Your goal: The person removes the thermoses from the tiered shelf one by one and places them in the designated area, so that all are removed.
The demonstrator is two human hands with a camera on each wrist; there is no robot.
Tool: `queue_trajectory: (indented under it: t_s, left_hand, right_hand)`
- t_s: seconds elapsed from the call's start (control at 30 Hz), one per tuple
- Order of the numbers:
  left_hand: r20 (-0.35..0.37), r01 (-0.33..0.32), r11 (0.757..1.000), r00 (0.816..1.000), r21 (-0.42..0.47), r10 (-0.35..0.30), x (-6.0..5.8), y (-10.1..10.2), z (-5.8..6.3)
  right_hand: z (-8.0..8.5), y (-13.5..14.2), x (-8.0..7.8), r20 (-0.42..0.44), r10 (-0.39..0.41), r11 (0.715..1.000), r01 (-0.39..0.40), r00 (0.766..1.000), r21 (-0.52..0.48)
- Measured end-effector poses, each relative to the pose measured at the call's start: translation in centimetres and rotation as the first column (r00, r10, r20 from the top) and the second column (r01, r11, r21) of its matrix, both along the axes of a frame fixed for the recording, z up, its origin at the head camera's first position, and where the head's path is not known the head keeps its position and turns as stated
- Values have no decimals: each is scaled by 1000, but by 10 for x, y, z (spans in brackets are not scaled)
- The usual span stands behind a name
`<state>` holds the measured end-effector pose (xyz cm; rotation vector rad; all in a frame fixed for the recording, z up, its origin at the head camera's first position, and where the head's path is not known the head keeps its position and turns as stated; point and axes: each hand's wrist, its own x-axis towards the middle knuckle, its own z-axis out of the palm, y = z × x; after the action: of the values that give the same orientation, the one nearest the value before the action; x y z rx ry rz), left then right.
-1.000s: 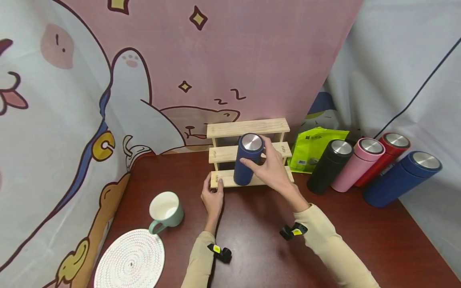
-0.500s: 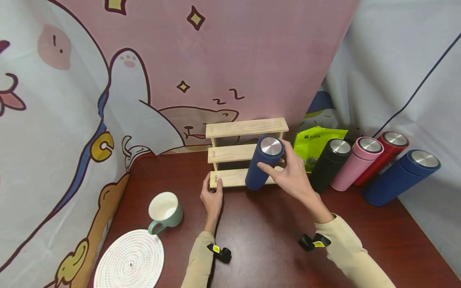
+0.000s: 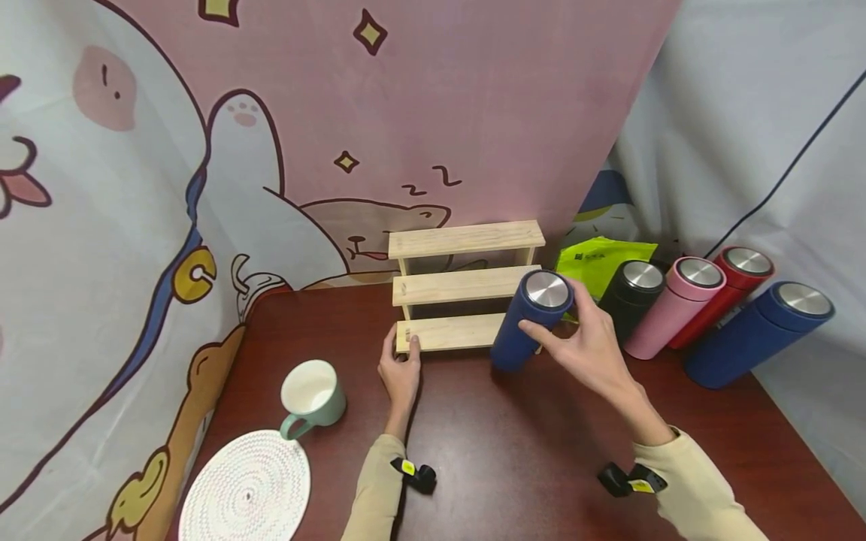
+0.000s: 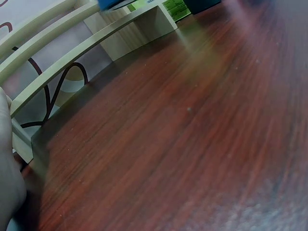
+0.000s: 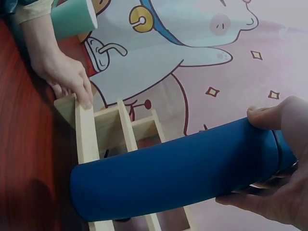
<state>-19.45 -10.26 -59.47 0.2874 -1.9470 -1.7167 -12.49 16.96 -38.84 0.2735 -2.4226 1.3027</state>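
Observation:
A blue vacuum flask (image 3: 524, 330) with a steel lid is in my right hand (image 3: 591, 349), thumb on the near side and fingers behind its upper part. It tilts, its base in front of the right end of a three-tier wooden display rack (image 3: 467, 287). In the right wrist view the flask (image 5: 173, 168) crosses in front of the rack's boards. My left hand (image 3: 401, 376) grips the left end of the rack's lowest board, thumb on top. The left wrist view shows part of that hand (image 4: 8, 178) at the board's end.
At the right stand a black flask (image 3: 631, 300), a pink flask (image 3: 673, 308), a red flask (image 3: 739, 270) and another blue flask (image 3: 758, 334). Behind them is a green packet (image 3: 595, 259). A mug (image 3: 325, 402) and a round woven mat (image 3: 246, 488) lie at the left.
My right hand has carried the blue flask from over the rack's lowest board to the right and toward me, tilting it more. My left hand stays at the rack's left end.

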Motion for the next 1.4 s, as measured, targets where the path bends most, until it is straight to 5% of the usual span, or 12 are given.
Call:
queue_trajectory:
  t_s: [0.83, 1.07, 1.4]
  left_hand:
    - [-9, 6, 1000, 1000, 1, -6, -1, 0, -1]
    - [15, 8, 1000, 1000, -13, -8, 1, 0, 1]
    - [4, 5, 1000, 1000, -11, -5, 2, -1, 2]
  right_hand:
    - [-13, 78, 45, 78, -191, 974, 179, 979, 138]
    - [-17, 103, 52, 106, -251, 962, 237, 962, 135]
    - [-26, 144, 57, 164, -391, 917, 367, 906, 156]
